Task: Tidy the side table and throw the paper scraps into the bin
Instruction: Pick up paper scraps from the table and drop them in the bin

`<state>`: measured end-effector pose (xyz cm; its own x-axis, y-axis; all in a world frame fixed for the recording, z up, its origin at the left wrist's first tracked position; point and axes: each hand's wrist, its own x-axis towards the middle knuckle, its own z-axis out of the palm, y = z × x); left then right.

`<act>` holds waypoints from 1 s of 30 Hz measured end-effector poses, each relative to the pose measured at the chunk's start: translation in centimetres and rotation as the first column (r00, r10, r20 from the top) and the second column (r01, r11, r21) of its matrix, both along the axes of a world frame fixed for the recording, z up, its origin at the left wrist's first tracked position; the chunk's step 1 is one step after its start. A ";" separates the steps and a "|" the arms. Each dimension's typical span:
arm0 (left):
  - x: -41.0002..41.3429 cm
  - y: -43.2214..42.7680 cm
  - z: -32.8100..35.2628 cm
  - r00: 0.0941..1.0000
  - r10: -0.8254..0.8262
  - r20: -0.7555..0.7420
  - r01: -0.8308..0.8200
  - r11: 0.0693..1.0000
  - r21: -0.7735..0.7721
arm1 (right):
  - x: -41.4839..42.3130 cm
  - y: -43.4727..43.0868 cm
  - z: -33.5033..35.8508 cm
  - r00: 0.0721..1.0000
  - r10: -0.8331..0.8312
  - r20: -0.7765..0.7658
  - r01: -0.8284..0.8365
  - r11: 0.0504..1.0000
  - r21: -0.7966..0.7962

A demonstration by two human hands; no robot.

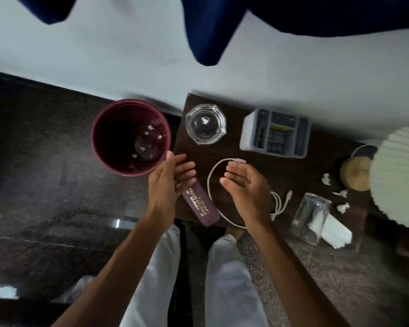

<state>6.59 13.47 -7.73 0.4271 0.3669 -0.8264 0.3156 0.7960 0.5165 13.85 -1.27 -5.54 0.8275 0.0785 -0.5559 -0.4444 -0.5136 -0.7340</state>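
The left hand (168, 182) and right hand (246, 185) are held released, empty, over the dark wooden side table's (232, 147) left end. Crumpled white paper scraps (326, 179) are left on its right end. The round maroon bin (109, 128) is stood beside its left edge.

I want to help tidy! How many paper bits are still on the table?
3 paper bits, near the lamp base: one beside it, two nearer, by the lampshade. The shade may hide more; a white speck in the ashtray is unclear.
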 end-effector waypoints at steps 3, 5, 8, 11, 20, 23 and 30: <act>0.6 -3.4 0.6 0.999 -0.050 0.001 0.050 0.999 -0.022 | 1.3 -3.8 0.6 0.995 0.019 0.094 -0.010 0.995 -0.102; 1.4 -5.5 1.0 0.996 -0.085 -0.004 0.085 0.996 -0.039 | 2.4 -6.6 0.9 0.986 0.043 0.163 -0.012 0.982 -0.187; 2.7 -8.1 1.4 0.995 -0.098 -0.013 0.097 0.992 -0.086 | 4.0 -10.3 1.0 0.969 0.055 0.239 0.023 0.950 -0.313; 3.8 -10.8 1.8 0.994 -0.113 -0.005 0.112 0.990 -0.087 | 5.9 -13.4 0.9 0.956 0.106 0.274 0.031 0.891 -0.452; 5.1 -15.7 2.7 0.970 -0.239 0.032 0.240 0.970 -0.034 | 11.1 -17.7 -1.2 0.873 0.486 -0.042 -0.316 0.497 -0.808; 4.9 -16.2 2.5 0.970 -0.243 0.022 0.243 0.970 -0.020 | 12.3 -18.2 -1.8 0.878 0.464 -0.118 -0.350 0.453 -0.820; 4.8 -16.7 2.2 0.979 -0.204 -0.003 0.204 0.979 -0.023 | 13.0 -18.7 -3.1 0.883 0.456 -0.116 -0.336 0.438 -0.834</act>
